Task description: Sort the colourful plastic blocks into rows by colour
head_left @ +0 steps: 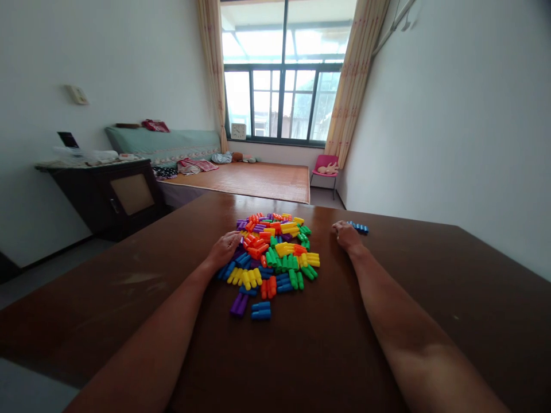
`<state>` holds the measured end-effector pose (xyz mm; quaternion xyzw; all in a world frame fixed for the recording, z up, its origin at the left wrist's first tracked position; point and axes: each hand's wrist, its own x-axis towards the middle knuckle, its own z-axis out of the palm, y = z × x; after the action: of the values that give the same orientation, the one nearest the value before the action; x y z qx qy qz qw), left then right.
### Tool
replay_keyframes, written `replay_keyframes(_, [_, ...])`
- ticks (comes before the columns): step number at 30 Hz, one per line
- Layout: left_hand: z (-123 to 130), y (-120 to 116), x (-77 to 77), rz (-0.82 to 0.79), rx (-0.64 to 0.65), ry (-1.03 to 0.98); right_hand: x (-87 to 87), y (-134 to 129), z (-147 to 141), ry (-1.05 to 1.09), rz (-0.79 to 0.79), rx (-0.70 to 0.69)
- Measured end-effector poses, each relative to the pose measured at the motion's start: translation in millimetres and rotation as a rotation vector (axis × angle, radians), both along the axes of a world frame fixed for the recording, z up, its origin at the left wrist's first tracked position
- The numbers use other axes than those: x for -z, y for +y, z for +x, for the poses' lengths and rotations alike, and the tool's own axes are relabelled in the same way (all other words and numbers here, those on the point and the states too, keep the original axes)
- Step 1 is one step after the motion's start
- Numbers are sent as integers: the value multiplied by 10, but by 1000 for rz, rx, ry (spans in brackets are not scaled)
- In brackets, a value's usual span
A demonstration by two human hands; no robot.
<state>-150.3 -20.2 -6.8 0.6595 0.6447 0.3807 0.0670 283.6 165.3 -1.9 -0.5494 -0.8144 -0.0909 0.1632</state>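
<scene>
A heap of plastic pieces in red, yellow, green, blue and purple [275, 252] lies on the brown table [310, 355]. My left hand [225, 248] rests at the heap's left edge, its fingers bent over purple pieces; whether it grips one is hidden. To the right of the heap, my right hand [345, 234] is beside a short row of blue pieces [358, 228]. Its fingers are curled, and what they hold, if anything, is too small to make out. A purple piece [239, 304] and a blue piece [260, 311] lie at the heap's near edge.
Beyond the table stands a bed [258, 180] with clothes on it. A dark cabinet [124, 195] is at the left, and a pink chair [326, 166] holding a soft toy stands below the window [284, 103]. White walls flank both sides.
</scene>
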Motion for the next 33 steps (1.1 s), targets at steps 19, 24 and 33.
replay_keyframes(19, [51, -52, -95, -6, 21, -30, -116, 72, 423, 376, 82, 336])
replay_keyframes(24, [64, -64, -116, -5, 22, -20, -20, 49, 721, 369, -103, 437])
replay_keyframes(33, [71, -66, -115, -9, 24, -18, -28, 32, 612, 341, -76, 418])
